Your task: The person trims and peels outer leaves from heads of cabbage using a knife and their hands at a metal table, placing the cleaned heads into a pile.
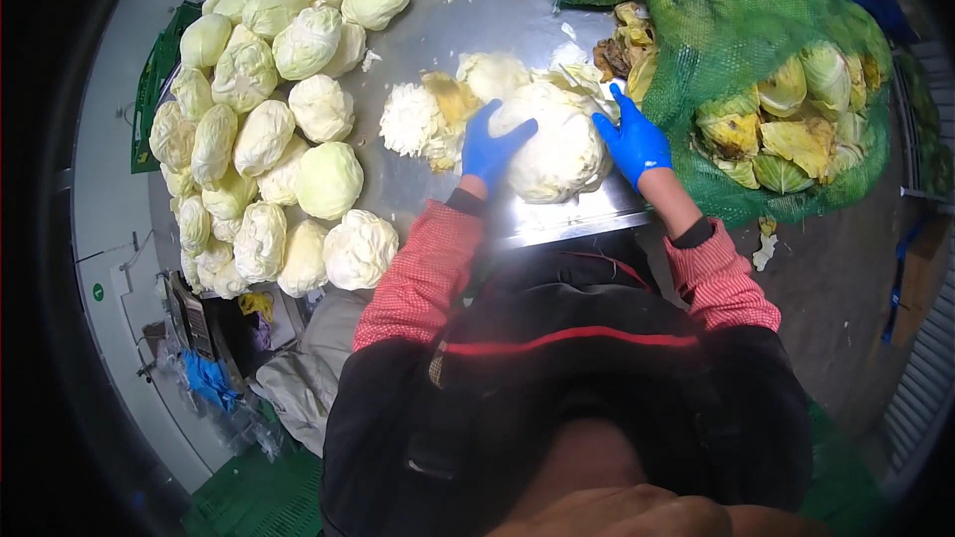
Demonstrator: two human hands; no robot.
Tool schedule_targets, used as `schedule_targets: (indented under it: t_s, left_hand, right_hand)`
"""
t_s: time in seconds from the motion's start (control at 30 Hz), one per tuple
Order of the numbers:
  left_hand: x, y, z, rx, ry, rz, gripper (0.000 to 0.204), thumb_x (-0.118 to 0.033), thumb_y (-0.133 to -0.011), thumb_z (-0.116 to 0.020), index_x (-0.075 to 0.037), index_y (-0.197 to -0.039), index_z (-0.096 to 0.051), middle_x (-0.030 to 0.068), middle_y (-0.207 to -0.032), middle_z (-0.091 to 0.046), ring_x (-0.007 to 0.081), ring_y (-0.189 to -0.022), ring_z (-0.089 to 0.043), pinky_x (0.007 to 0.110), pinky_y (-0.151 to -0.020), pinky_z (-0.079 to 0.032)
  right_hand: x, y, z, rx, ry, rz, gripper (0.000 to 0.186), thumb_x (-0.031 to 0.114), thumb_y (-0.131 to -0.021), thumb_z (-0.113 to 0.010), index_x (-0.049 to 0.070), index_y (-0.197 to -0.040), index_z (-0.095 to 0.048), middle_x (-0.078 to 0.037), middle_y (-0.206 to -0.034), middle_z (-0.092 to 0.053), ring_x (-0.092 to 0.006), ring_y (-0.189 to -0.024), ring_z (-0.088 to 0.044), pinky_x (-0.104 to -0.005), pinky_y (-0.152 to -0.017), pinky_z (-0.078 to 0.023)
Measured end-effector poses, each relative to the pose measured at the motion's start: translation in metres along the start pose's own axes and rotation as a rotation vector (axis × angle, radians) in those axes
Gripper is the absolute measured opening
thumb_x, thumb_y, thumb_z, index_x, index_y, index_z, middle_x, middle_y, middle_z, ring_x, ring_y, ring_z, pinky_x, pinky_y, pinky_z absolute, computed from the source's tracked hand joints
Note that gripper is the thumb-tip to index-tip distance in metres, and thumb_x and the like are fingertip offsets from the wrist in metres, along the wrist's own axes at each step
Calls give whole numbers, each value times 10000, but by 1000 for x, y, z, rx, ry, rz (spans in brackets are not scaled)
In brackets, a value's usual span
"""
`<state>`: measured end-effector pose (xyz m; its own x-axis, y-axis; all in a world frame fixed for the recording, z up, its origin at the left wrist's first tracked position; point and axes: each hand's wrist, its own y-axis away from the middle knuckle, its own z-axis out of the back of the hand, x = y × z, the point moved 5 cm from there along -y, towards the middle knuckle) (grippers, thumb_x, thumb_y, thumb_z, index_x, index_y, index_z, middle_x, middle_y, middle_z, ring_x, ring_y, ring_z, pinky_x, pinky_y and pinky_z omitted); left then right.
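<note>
At the near edge of the stainless-steel table (430,50), directly in front of the torso, sits a large white cabbage head (557,154), positioned between two blue-gloved hands. Its outline is nearly round; no distinct long axis can be identified. The left hand (494,144) is set against the left flank, fingers spread and tips overlapping the upper face of the head. The right hand (637,139) stands along the right flank, fingers extended and thumb at the margin of the head. Neither hand is clenched. The left overlaps the head further; the firmness of the right-hand contact cannot be determined.

Left of the left hand lies a clump of pale leaf trimmings (411,119), with a yellowed leaf (453,97) just beside it. Beyond the right hand are brown, wilted leaves (619,52). Further right, near that hand, a green mesh sack (696,5) contains cabbages with discoloured outer leaves. A pile of pale cabbages (267,134) occupies the left side of the table, well apart from the right hand.
</note>
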<state>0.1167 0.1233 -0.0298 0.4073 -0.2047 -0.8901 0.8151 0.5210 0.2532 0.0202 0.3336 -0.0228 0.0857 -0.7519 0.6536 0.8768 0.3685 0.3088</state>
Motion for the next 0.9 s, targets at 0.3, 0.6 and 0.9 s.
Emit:
schedule_targets:
  t_s: [0.3,0.6,0.9]
  left_hand:
    - [-31,-7,-9,-26,-353,102,835,-554,-649,-701,8,-1227,-486,239,-1240,-453,334,-1138,-468,375,-951,-387]
    - [-45,-9,-20,8,-536,9,840,-584,-661,-665,16,-1222,-489,259,-1219,-474,345,-1125,-480,386,-946,-392]
    - [-49,-5,-28,62,-601,-179,855,-558,-680,-667,4,-1274,-419,242,-1173,-466,354,-1095,-485,385,-912,-408]
  right_hand:
    - [-5,62,2,-92,384,339,159,218,-872,-482,104,-968,-536,-132,-782,-580,-353,-658,-581,-447,-536,-464]
    - [-36,16,38,-82,-353,-185,230,302,-882,-450,120,-948,-574,-176,-850,-626,-343,-726,-620,-452,-643,-485]
    - [11,-45,5,-154,297,172,453,342,-799,-597,158,-1195,-476,-151,-1109,-571,-362,-856,-597,-441,-715,-490]
